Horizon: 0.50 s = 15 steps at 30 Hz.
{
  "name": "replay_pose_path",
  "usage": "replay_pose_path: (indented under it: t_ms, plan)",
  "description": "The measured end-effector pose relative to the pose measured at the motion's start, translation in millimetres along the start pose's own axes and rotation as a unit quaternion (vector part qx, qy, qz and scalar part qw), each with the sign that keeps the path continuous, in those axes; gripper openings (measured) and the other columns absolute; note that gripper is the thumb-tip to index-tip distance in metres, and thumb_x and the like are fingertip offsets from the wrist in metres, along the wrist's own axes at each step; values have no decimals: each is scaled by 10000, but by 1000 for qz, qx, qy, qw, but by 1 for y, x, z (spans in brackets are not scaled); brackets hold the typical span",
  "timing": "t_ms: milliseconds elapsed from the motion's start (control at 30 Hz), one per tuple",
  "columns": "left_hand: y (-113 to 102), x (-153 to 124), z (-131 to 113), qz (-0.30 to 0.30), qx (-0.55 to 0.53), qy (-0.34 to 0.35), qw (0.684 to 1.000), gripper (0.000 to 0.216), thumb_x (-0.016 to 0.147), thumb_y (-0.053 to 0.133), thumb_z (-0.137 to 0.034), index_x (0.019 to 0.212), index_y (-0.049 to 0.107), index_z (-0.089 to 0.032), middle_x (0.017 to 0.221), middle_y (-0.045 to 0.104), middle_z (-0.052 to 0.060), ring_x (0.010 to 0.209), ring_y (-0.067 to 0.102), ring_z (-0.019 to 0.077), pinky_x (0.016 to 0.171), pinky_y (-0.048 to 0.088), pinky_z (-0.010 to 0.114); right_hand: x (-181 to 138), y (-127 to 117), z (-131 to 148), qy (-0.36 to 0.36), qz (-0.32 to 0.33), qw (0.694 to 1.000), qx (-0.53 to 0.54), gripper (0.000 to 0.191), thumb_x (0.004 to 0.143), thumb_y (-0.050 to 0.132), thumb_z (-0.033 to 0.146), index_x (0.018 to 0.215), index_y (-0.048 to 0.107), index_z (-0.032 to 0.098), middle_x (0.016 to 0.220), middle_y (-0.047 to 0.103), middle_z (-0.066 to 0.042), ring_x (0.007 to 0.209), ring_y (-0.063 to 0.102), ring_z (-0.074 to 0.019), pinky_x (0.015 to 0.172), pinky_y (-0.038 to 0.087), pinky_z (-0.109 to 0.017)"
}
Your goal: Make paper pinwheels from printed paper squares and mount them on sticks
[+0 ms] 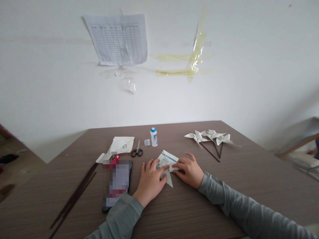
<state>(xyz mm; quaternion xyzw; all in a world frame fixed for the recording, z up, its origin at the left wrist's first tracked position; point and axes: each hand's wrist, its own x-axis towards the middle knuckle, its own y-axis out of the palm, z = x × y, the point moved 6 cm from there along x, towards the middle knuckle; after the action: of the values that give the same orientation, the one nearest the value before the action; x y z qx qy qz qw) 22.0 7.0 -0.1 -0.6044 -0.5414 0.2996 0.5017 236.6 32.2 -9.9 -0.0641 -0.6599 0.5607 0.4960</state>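
A printed paper (167, 156) with a dark green stripe lies on the brown table, its flaps partly drawn in toward the middle. One pointed corner sticks out toward me. My left hand (152, 177) presses on its left side, index finger reaching to the centre and thumb on the near corner. At the right, my right hand (189, 171) pinches the paper's edge between thumb and fingers, close to the left fingertip. What lies under the fingertips is hidden. Behind the paper stand a small white bottle with a blue cap (154, 137) and black-handled scissors (137, 151).
Paper pinwheels (211, 134) on dark sticks lie at the back right. To the left are a stack of paper squares (122, 144), a small clear piece (147, 142), a red box (114, 159), a blurred phone (119, 182) and several dark sticks (74, 196). A wall (174, 103) borders the table's back.
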Motion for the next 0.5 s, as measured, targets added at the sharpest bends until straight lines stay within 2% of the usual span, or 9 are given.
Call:
replay_pose_path:
  t_ms: [333, 500]
  plan:
    - [2, 0, 1, 8, 9, -2, 1000, 522, 1139, 849, -291, 1602, 957, -507, 1791, 822, 95, 1753, 679, 496, 1530, 461, 871, 0, -1, 0, 2, 3, 1000, 4, 188, 1167, 877, 320, 1216, 1015, 437, 1012, 947, -49, 938, 924, -323, 1303, 682, -645]
    - [4, 0, 4, -10, 4, -1, 1000, 544, 1117, 870, -278, 1618, 946, -477, 1780, 829, 99, 1730, 691, 483, 1536, 462, 853, 1, -3, 2, -1, -7, 1000, -2, 161, 1156, 896, 337, 1174, 1014, 445, 976, 922, -38, 906, 905, -311, 1267, 688, -628]
